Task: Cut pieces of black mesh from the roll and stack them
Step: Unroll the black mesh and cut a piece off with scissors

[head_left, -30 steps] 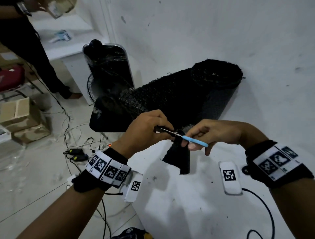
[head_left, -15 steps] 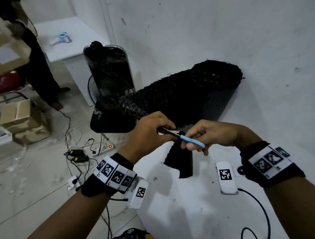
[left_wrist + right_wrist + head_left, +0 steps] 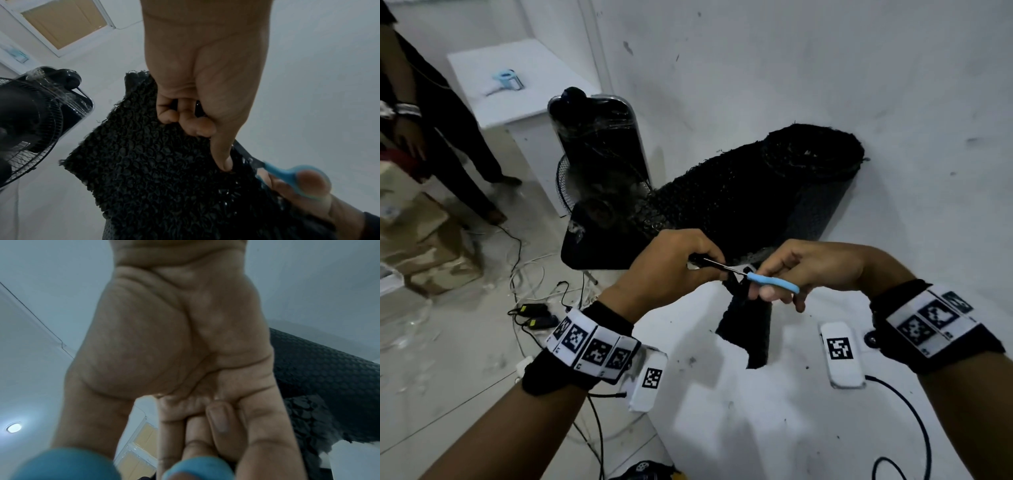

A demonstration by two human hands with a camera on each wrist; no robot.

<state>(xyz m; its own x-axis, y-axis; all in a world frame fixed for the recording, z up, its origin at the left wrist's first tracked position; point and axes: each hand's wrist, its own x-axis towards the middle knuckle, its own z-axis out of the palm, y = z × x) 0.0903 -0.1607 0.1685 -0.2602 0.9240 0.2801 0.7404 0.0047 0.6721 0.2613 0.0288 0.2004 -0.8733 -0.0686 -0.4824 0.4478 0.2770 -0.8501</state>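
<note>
Black mesh [image 3: 726, 209] trails off its roll [image 3: 811, 154] on the white tabletop [image 3: 756, 428]; the left hand [image 3: 667, 270] pinches its edge, the right hand [image 3: 811, 270] grips blue-handled scissors [image 3: 770, 281], blades in the mesh between both hands, a cut piece [image 3: 748, 325] beneath

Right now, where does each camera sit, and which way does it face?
Head: worn high, looking down at the table; both forearms, left hand, right hand.
Left wrist: looks along the left hand gripping the mesh.
Right wrist: looks up past the right hand toward the ceiling.
Shared: all show the scissors.
</note>
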